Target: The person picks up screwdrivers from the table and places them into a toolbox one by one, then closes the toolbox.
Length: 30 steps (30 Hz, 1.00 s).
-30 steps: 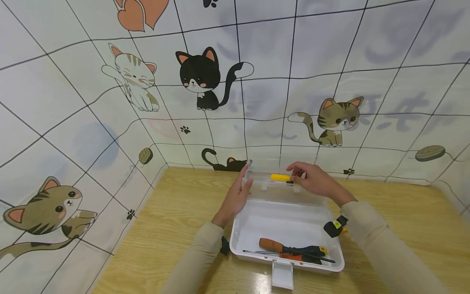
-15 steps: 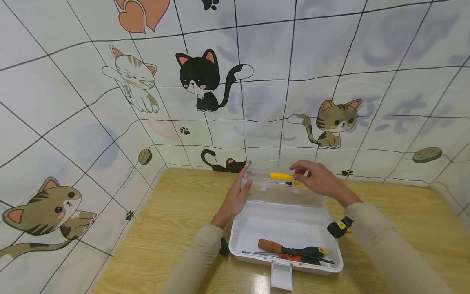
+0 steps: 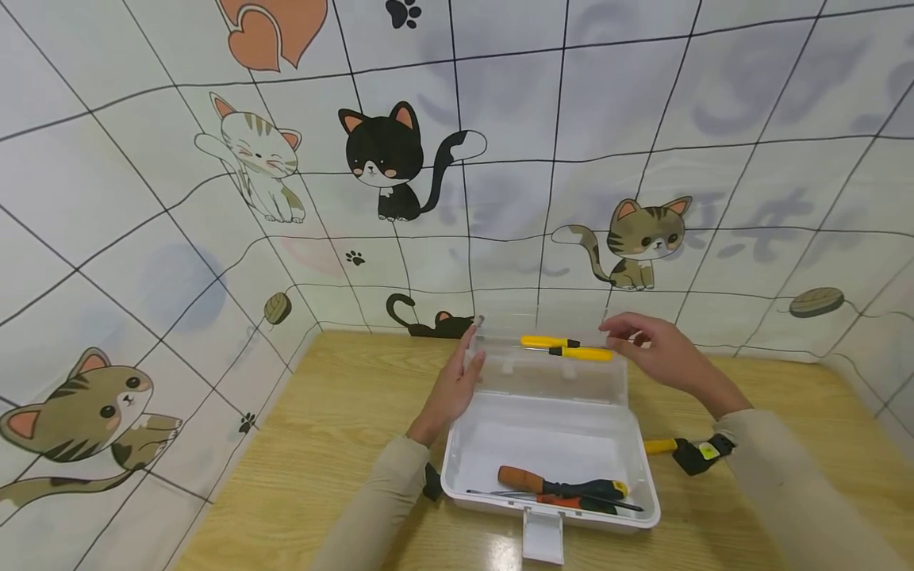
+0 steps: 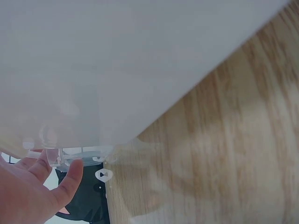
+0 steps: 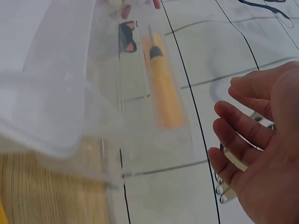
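Note:
A white toolbox (image 3: 535,444) stands on the table with its clear lid (image 3: 514,382) raised at the back. My left hand (image 3: 453,387) holds the lid's left edge, thumb on one side and fingers on the other. Two yellow-handled screwdrivers (image 3: 585,354) lie one above the other in the lid's tray. To their right, my right hand (image 3: 660,353) hovers with its fingers loosely bent and nothing between them. The right wrist view shows that hand (image 5: 261,135) apart from a yellow screwdriver (image 5: 167,95) seen through the clear plastic.
Inside the box lie an orange-handled screwdriver (image 3: 521,480), a black-and-yellow handle (image 3: 607,488) and a red-and-black one (image 3: 560,501). The front latch (image 3: 543,535) hangs down. A yellow handle (image 3: 660,446) shows right of the box. A cat-patterned wall covering (image 3: 514,198) rises behind.
My right hand has let go of the yellow screwdriver and drawn away to the right. Both yellow handles now show in the lid. The left hand stays on the lid.

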### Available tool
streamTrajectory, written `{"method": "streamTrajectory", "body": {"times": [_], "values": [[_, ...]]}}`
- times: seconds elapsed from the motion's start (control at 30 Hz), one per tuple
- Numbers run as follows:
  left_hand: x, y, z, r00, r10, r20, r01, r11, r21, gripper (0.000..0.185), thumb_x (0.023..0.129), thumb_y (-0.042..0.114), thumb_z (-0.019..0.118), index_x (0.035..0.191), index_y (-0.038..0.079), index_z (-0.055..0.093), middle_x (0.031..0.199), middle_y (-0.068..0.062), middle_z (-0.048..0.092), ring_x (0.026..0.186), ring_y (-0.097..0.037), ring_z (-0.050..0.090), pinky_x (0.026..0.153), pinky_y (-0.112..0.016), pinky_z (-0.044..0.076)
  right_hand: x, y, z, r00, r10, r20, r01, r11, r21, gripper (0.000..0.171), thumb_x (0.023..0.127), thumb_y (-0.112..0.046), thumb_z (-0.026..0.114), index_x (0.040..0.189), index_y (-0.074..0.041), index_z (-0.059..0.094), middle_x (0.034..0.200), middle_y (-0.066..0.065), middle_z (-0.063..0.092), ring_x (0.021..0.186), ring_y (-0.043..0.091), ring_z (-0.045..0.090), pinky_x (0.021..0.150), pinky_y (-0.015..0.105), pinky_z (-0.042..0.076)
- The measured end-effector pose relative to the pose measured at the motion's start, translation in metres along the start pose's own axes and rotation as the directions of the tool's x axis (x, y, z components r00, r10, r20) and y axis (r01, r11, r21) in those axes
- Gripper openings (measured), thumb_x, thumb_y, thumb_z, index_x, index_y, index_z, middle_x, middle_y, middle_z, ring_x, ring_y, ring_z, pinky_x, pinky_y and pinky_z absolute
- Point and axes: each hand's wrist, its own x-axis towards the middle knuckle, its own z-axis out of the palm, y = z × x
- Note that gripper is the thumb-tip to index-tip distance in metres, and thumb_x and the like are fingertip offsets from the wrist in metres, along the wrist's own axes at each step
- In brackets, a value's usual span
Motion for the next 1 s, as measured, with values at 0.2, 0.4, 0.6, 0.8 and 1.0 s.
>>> {"method": "streamTrajectory", "body": {"times": [0.2,0.4,0.6,0.8,1.0], "values": [[0.0,-0.001,0.0,1.0,-0.019,-0.001,0.019,1.0,0.011,0.062,0.104,0.056,0.036,0.159,0.037,0.015,0.161,-0.007,0.028,0.098,-0.027,0.069,0.099,-0.057,0.045,-0.021,0.021,-0.013,0.999,0.04,-0.028,-0.041,0.999,-0.01,0.02,0.099,-0.016,0.061,0.117,-0.009,0.067,0.108,0.006,0.069,0.091,0.002,0.056,0.077,0.022,0.049],[0.0,-0.003,0.0,1.0,-0.012,0.005,0.012,1.0,0.002,0.063,0.104,0.055,0.037,0.159,0.034,0.015,0.161,-0.009,0.029,0.102,-0.03,0.067,0.099,-0.057,0.046,-0.04,0.034,-0.024,0.997,0.069,-0.027,-0.07,0.997,-0.021,0.023,0.1,-0.016,0.061,0.12,-0.006,0.066,0.108,0.01,0.068,0.089,-0.002,0.054,0.074,0.019,0.05],[0.0,-0.003,0.001,1.0,-0.012,0.012,0.012,1.0,-0.007,0.064,0.104,0.055,0.037,0.159,0.034,0.014,0.161,-0.008,0.028,0.104,-0.03,0.066,0.102,-0.058,0.043,-0.056,0.048,-0.029,0.994,0.099,-0.036,-0.1,0.994,-0.041,0.023,0.101,-0.017,0.059,0.12,-0.006,0.065,0.109,0.009,0.067,0.089,-0.006,0.052,0.073,0.018,0.05],[0.0,-0.002,0.001,1.0,-0.021,0.0,0.021,1.0,0.011,0.064,0.103,0.057,0.037,0.159,0.036,0.015,0.161,-0.007,0.028,0.099,-0.029,0.068,0.102,-0.059,0.042,-0.069,0.06,-0.031,0.99,0.139,-0.036,-0.14,0.99,-0.019,0.026,0.102,-0.019,0.058,0.123,-0.006,0.063,0.111,0.012,0.066,0.09,-0.008,0.052,0.071,0.018,0.05],[0.001,-0.005,0.001,1.0,-0.015,0.002,0.015,1.0,0.006,0.065,0.102,0.058,0.037,0.159,0.034,0.015,0.162,-0.005,0.025,0.106,-0.03,0.066,0.106,-0.06,0.038,-0.081,0.074,-0.027,0.983,0.185,-0.009,-0.185,0.983,0.015,0.031,0.101,-0.021,0.059,0.126,-0.003,0.062,0.113,0.013,0.065,0.09,-0.007,0.053,0.072,0.018,0.05]]}}
